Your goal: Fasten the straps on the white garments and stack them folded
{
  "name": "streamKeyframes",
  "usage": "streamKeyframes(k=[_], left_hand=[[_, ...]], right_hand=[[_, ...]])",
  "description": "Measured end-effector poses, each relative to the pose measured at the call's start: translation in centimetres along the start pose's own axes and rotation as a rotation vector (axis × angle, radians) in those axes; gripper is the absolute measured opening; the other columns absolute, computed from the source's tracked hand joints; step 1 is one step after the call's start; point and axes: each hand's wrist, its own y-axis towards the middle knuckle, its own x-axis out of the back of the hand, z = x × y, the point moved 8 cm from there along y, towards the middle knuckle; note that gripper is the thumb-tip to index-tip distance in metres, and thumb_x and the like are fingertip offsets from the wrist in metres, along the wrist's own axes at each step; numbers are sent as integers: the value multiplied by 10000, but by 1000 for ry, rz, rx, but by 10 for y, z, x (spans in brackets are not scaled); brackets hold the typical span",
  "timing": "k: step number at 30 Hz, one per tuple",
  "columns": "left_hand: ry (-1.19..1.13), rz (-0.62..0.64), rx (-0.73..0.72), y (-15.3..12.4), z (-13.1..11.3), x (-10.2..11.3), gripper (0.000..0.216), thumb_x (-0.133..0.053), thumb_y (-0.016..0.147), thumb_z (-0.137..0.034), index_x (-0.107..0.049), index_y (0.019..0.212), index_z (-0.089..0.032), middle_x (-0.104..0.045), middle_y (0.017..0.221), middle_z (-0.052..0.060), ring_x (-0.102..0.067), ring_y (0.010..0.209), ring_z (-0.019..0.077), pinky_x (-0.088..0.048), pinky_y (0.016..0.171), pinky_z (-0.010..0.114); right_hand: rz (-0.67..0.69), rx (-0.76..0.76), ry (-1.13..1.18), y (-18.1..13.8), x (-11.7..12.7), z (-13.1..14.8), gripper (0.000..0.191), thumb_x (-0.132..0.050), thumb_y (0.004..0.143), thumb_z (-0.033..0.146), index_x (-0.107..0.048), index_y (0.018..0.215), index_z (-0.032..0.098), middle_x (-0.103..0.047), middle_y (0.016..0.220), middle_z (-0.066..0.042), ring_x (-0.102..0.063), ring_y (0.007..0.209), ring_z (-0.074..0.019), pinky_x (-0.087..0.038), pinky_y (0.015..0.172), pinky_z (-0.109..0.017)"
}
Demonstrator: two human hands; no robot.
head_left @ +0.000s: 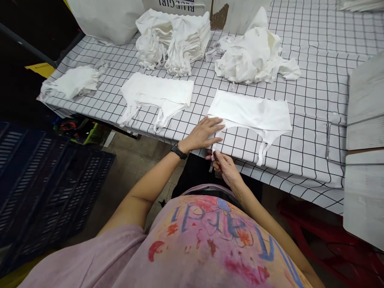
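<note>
A white strappy top (252, 110) lies flat near the table's front edge, its straps pointing toward me. My left hand (205, 134) rests on the top's left corner with its fingers spread. Just below it, at the table edge, my right hand (225, 167) pinches the top's left strap (213, 154). The other strap (261, 154) hangs loose toward the edge on the right. Left of my hands lies a second white top (159, 90), or a few stacked together, straps also toward me. My right fingertips partly hide the end of the pinched strap.
A tall stack of white tops (175, 38) and a crumpled white heap (252, 56) stand behind. More white garments (75, 80) lie far left. A cardboard box (364, 140) borders the checked tablecloth (315, 120) on the right. Blue crates (45, 184) stand lower left.
</note>
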Motion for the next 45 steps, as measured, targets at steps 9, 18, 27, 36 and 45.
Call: streamKeyframes(k=[9, 18, 27, 36, 45], left_hand=[[12, -2, 13, 1, 1, -1, 526, -562, 1014, -543, -566, 1458, -260, -502, 1595, 91, -429, 1504, 265, -221, 1317, 532], [8, -12, 7, 1, 2, -1, 562, -535, 1016, -578, -584, 1454, -230, -509, 1588, 106, -435, 1504, 278, -218, 1318, 528], [25, -27, 1, 1, 1, 0, 567, -521, 1021, -589, -597, 1442, -217, -522, 1574, 105, -457, 1482, 281, -243, 1308, 527], [11, -47, -7, 1, 4, -1, 563, -537, 1012, -594, -603, 1433, -226, -529, 1570, 101, -466, 1466, 289, -243, 1303, 541], [-8, -40, -11, 0, 4, -1, 596, -452, 1021, -658, -578, 1446, -259, -510, 1585, 87, -439, 1490, 269, -217, 1313, 538]], right_hand=[[-11, 28, -72, -3, 2, -3, 453, -797, 786, 596, -738, 932, 171, -739, 860, -53, -286, 477, -44, -188, 453, -238], [-34, 273, -722, -52, 20, 23, 394, -627, 956, 539, -777, 852, 191, -731, 802, -59, -623, 699, -190, -441, 637, -304], [58, 146, -937, -107, 34, 42, 389, -550, 1014, 500, -749, 861, 202, -706, 748, -24, -613, 672, -177, -427, 629, -296], [65, 22, -775, -136, 49, 50, 387, -611, 992, 504, -749, 1208, 215, -787, 945, -58, -687, 799, -200, -506, 736, -307], [3, -31, -391, -146, 53, 67, 258, -728, 935, 434, -825, 1042, 221, -802, 873, -98, -534, 548, -104, -445, 512, -244]])
